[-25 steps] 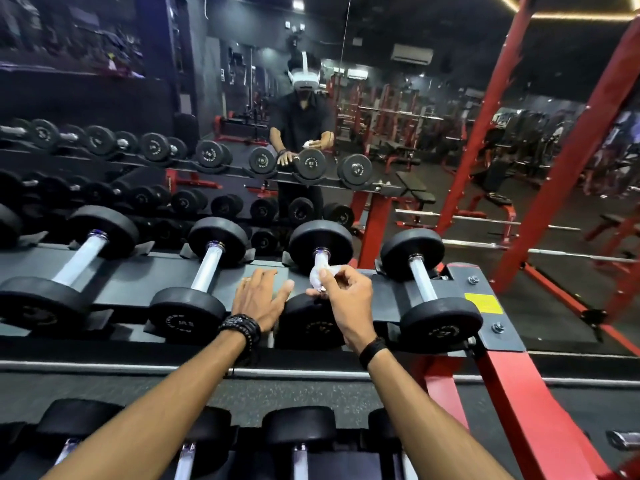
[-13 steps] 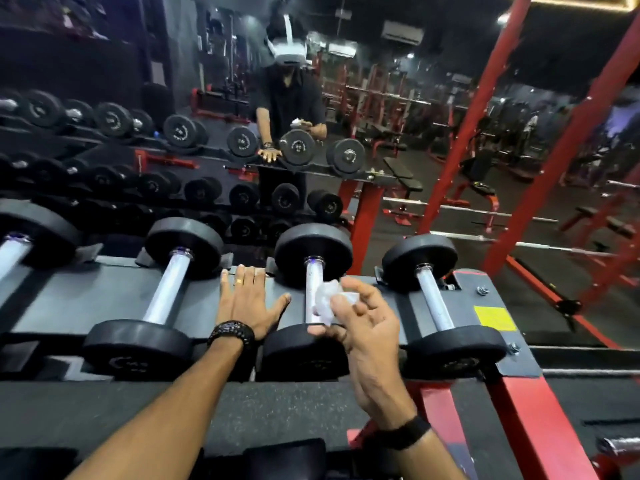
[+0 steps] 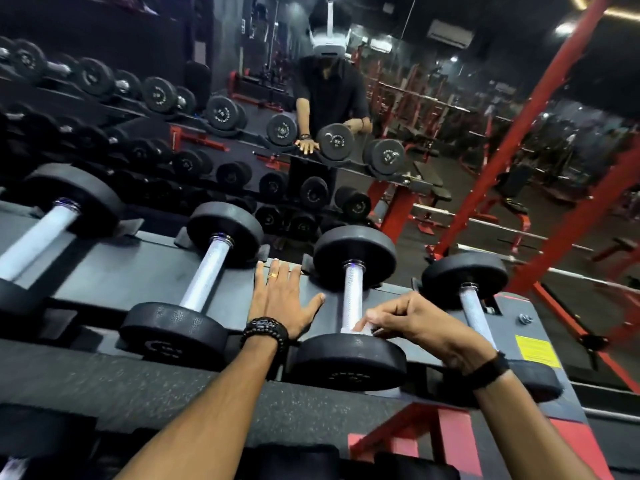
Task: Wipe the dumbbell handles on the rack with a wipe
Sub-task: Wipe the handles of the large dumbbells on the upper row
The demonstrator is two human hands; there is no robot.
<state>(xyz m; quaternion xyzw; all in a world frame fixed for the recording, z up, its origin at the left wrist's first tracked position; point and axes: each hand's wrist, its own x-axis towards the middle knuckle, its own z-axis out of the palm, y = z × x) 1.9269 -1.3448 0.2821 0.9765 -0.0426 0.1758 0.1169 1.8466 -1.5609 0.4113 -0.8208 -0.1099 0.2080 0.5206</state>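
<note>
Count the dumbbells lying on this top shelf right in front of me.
4: far-left dumbbell, cut off; second dumbbell; third dumbbell, being wiped; rightmost dumbbell. More may lie beyond the left edge.

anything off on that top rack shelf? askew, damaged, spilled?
Nothing stands out. The dumbbells sit in their cradles on the rack. The right hand pinches the wipe at the near end of a handle; the left hand rests flat on the shelf.
</note>
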